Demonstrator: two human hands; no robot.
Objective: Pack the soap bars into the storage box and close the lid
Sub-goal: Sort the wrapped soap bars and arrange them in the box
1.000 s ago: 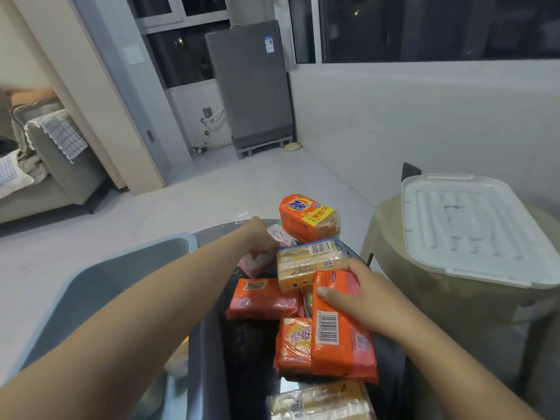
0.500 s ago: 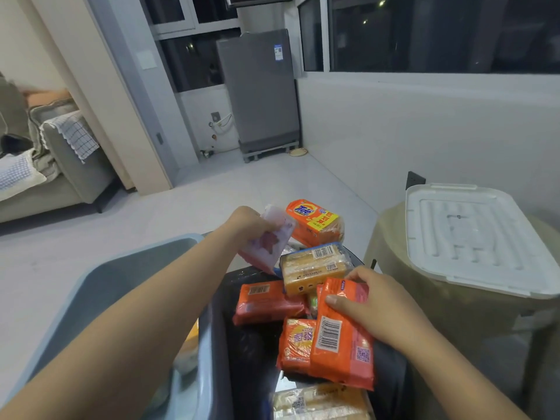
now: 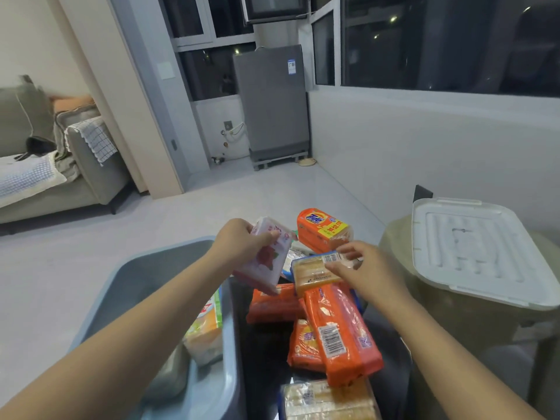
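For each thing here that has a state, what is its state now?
storage box: open, partly filled
white lid: off, lying on the stool
pink soap bar: held up in the left hand
yellow soap bar: on the pile, touched by the right hand

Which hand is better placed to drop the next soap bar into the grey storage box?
Left. The left hand already grips the pink-and-white soap bar, lifted beside the grey storage box. The right hand is only reaching onto the yellow soap bar, farther from the box.
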